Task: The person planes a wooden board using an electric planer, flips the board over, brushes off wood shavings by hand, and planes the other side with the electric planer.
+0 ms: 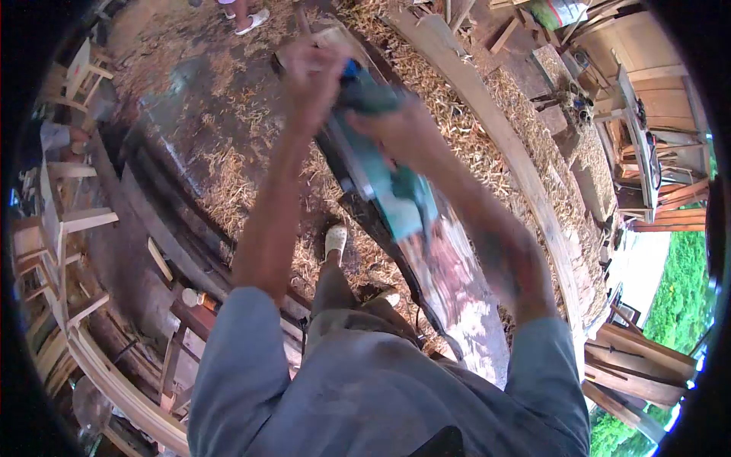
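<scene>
In the head view, my left hand is raised at the far end of a blue-green power tool, close to its blue part. Motion smears its fingers. My right hand is over the tool's middle, also blurred, so its grip cannot be made out. The tool lies lengthwise along a long wooden plank, whose near end reaches toward my body. A dark cable hangs along the near end of the tool.
Wood shavings cover the floor on both sides. A long curved board runs along the right. Wooden frames stand at the left. Another person's foot shows at the top, and a person's hand at the left edge.
</scene>
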`<action>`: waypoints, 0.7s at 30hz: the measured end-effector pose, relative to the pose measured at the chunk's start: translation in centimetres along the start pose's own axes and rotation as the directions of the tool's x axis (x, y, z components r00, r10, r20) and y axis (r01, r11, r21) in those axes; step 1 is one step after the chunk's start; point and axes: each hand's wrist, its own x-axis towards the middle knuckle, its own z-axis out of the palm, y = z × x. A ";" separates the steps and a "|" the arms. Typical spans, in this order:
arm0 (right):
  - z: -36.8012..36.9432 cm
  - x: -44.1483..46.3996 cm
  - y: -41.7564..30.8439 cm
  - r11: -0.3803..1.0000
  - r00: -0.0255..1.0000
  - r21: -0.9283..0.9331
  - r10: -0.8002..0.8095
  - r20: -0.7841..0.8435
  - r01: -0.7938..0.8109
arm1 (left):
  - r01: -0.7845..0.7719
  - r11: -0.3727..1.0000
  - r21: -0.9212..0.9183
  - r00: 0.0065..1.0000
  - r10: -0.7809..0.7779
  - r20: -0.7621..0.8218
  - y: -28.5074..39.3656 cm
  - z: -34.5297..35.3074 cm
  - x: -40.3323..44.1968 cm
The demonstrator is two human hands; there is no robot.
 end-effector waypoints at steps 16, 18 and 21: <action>2.4 9.5 0.3 0.896 0.985 -0.410 -0.145 0.094 0.171 | -0.309 0.850 0.426 0.928 0.368 -0.061 3.8 -12.0 -3.5; 1.3 3.6 -0.7 0.915 0.990 -0.379 -0.117 0.076 0.137 | -0.453 0.744 0.491 0.872 0.485 0.070 6.4 -6.0 -4.8; -1.0 -8.5 -2.1 0.979 0.999 -0.201 0.041 0.000 -0.040 | 0.005 0.799 -0.602 0.983 -0.114 -0.143 10.0 3.6 -9.7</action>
